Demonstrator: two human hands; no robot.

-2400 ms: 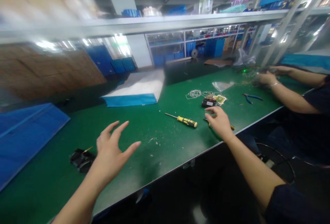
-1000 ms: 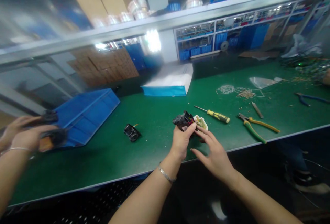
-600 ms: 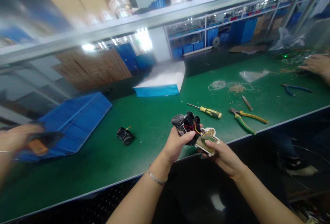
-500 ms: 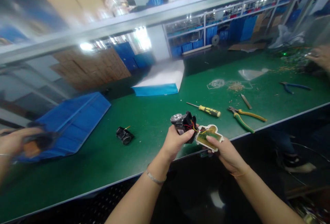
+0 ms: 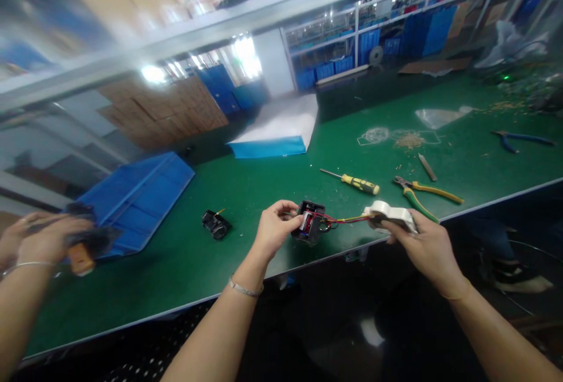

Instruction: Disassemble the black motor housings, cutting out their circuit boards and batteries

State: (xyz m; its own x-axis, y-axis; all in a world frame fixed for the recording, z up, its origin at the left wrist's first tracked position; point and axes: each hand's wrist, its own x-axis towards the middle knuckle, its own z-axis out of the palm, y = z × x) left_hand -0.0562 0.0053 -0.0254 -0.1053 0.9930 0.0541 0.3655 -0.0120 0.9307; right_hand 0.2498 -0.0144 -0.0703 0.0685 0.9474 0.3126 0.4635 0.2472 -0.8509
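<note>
My left hand (image 5: pixel 278 226) grips a black plastic housing (image 5: pixel 311 225) by its left side, its inner parts facing up. Red and yellow wires (image 5: pixel 345 220) stretch from it to a white plastic cover (image 5: pixel 387 212) that my right hand (image 5: pixel 424 247) holds between thumb and fingers. Both pieces are over the front edge of the green bench. Beyond them lie a yellow and black screwdriver (image 5: pixel 360 185) and pliers with green and yellow handles (image 5: pixel 422 191). A second small black unit (image 5: pixel 216 225) rests to the left of my left hand.
At far left, another person's hands (image 5: pixel 48 238) handle a dark object with an orange part, beside a blue bin (image 5: pixel 141 200). A white and blue box (image 5: pixel 277 129) stands behind. Blue-handled pliers (image 5: pixel 523 139), a small stick-like tool (image 5: pixel 427 168) and a plastic bag (image 5: pixel 444 117) lie right.
My hands have moved apart, drawing the wires out between the housing and the cover. The housing now shows its inside, and the cover has been turned over. The other person's hands shifted right.
</note>
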